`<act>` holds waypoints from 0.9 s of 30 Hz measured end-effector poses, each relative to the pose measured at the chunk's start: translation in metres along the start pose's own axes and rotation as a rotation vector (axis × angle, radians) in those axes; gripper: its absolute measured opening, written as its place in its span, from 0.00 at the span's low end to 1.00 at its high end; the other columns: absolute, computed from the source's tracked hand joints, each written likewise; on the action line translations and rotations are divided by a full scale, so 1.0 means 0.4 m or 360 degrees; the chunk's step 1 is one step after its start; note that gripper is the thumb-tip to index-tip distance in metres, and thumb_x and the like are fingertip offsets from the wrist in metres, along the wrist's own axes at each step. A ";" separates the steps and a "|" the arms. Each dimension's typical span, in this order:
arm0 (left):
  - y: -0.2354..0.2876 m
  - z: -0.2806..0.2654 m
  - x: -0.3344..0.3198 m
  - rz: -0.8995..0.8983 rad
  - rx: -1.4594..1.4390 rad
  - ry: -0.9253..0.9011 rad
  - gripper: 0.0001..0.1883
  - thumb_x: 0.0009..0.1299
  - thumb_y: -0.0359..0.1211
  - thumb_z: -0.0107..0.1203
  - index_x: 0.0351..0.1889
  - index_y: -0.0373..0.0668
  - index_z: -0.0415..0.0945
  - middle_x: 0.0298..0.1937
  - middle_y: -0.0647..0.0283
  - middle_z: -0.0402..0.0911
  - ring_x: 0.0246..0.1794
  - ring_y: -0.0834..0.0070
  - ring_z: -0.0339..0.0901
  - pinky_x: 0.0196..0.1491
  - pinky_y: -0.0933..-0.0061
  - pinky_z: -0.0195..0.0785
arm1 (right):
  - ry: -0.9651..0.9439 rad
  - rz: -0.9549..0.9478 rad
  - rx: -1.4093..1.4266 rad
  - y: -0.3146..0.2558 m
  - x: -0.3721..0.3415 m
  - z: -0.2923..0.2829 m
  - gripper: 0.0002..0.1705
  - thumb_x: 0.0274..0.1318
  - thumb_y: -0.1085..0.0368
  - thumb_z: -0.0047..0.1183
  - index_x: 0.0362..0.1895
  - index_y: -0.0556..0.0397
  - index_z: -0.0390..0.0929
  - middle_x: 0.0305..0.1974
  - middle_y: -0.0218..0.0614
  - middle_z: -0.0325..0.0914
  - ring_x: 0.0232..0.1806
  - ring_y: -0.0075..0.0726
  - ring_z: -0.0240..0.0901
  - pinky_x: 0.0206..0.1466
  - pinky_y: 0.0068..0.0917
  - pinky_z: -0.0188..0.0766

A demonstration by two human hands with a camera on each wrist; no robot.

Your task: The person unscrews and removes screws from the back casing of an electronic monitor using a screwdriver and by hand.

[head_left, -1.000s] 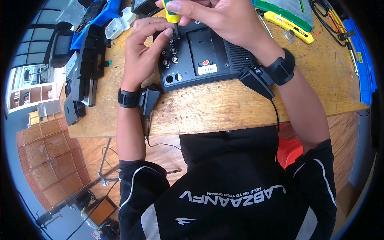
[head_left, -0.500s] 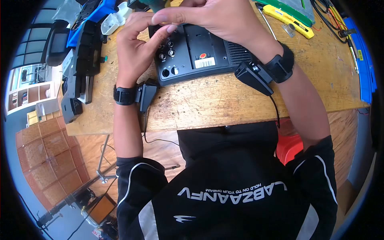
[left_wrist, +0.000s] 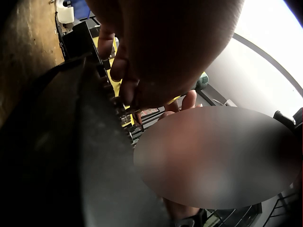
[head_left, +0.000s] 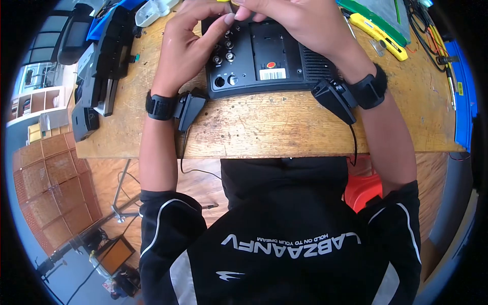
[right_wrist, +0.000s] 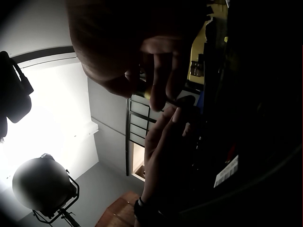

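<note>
A black electronic device point(head_left: 249, 76) with round metal connectors, a vented section and a barcode label lies on the wooden table. Over its far left part my right hand point(head_left: 310, 23) grips a screwdriver with a yellow and green handle point(head_left: 223, 1), mostly cut off by the top of the head view. Its green end point(left_wrist: 202, 81) shows in the left wrist view, and its dark shaft point(right_wrist: 173, 100) in the right wrist view. My left hand point(head_left: 185, 51) pinches around the shaft with thumb and index finger, close over the connectors. The screwdriver's tip is hidden.
A yellow utility knife point(head_left: 376, 35) and a green-edged case point(head_left: 381, 20) lie at the back right, beside cables point(head_left: 422, 23) and a blue tray point(head_left: 463, 101). Black equipment point(head_left: 114, 56) lines the left side, near a white plastic container point(head_left: 152, 12).
The head view has shifted, with hands and device now higher in it. The screwdriver handle swung behind the right hand and back; both hands stay together over the device.
</note>
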State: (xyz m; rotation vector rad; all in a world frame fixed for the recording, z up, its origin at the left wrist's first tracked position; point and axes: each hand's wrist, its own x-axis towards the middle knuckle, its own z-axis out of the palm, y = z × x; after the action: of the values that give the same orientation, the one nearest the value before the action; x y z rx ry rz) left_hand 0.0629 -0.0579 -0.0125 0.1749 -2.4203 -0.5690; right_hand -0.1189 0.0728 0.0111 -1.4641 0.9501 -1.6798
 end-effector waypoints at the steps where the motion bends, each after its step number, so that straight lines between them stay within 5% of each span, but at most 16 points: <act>1: 0.010 0.006 0.001 -0.0092 -0.0117 0.0044 0.12 0.71 0.30 0.67 0.49 0.36 0.84 0.40 0.64 0.83 0.40 0.80 0.77 0.45 0.77 0.69 | -0.0043 0.0000 -0.0033 0.002 0.002 -0.003 0.13 0.67 0.74 0.56 0.53 0.67 0.78 0.43 0.35 0.82 0.36 0.19 0.80 0.39 0.14 0.76; 4: 0.012 0.006 -0.005 -0.0216 -0.0224 0.0112 0.11 0.70 0.31 0.67 0.47 0.37 0.83 0.38 0.65 0.82 0.40 0.77 0.77 0.45 0.74 0.69 | -0.0067 0.0024 -0.0004 0.035 0.008 -0.004 0.13 0.65 0.73 0.57 0.52 0.65 0.82 0.49 0.39 0.82 0.38 0.19 0.80 0.38 0.14 0.73; 7: 0.025 -0.004 -0.005 -0.0264 -0.0152 0.0128 0.10 0.70 0.31 0.67 0.45 0.36 0.83 0.40 0.62 0.83 0.43 0.73 0.79 0.49 0.72 0.71 | -0.0159 -0.0522 -0.0504 0.040 0.015 -0.014 0.11 0.64 0.73 0.58 0.50 0.61 0.85 0.49 0.41 0.79 0.40 0.20 0.78 0.40 0.14 0.72; 16: 0.035 -0.003 -0.004 -0.0282 -0.0179 0.0161 0.08 0.72 0.30 0.64 0.45 0.36 0.82 0.41 0.61 0.84 0.44 0.72 0.79 0.49 0.72 0.71 | -0.0083 -0.0009 -0.0071 0.019 0.002 -0.007 0.14 0.65 0.71 0.58 0.53 0.64 0.81 0.49 0.36 0.80 0.35 0.17 0.76 0.39 0.15 0.74; 23: 0.028 -0.002 0.000 -0.0353 -0.0266 0.0058 0.08 0.71 0.30 0.65 0.44 0.37 0.83 0.39 0.62 0.83 0.41 0.74 0.78 0.47 0.72 0.71 | -0.0044 -0.0072 -0.0288 0.016 -0.005 -0.007 0.12 0.66 0.71 0.56 0.50 0.64 0.83 0.42 0.33 0.82 0.33 0.17 0.76 0.38 0.15 0.74; 25: 0.033 -0.003 -0.005 -0.0435 -0.0300 0.0034 0.08 0.71 0.31 0.65 0.43 0.37 0.83 0.39 0.62 0.83 0.41 0.74 0.79 0.47 0.72 0.71 | -0.0132 -0.0369 -0.0785 0.008 0.005 -0.013 0.12 0.65 0.71 0.57 0.49 0.64 0.84 0.43 0.34 0.82 0.31 0.18 0.75 0.36 0.16 0.73; 27: 0.028 -0.001 -0.002 -0.0285 -0.0223 0.0098 0.07 0.71 0.31 0.65 0.42 0.37 0.83 0.40 0.61 0.84 0.42 0.74 0.79 0.47 0.72 0.71 | -0.0147 -0.0271 -0.0781 -0.029 -0.005 0.000 0.12 0.66 0.70 0.57 0.49 0.64 0.84 0.42 0.34 0.82 0.31 0.18 0.75 0.35 0.16 0.73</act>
State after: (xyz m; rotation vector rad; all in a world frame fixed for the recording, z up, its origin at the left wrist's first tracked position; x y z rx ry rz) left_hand 0.0641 -0.0478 -0.0077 0.3470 -2.3095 -0.7997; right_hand -0.1192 0.0801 0.0202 -1.9718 1.2773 -1.5432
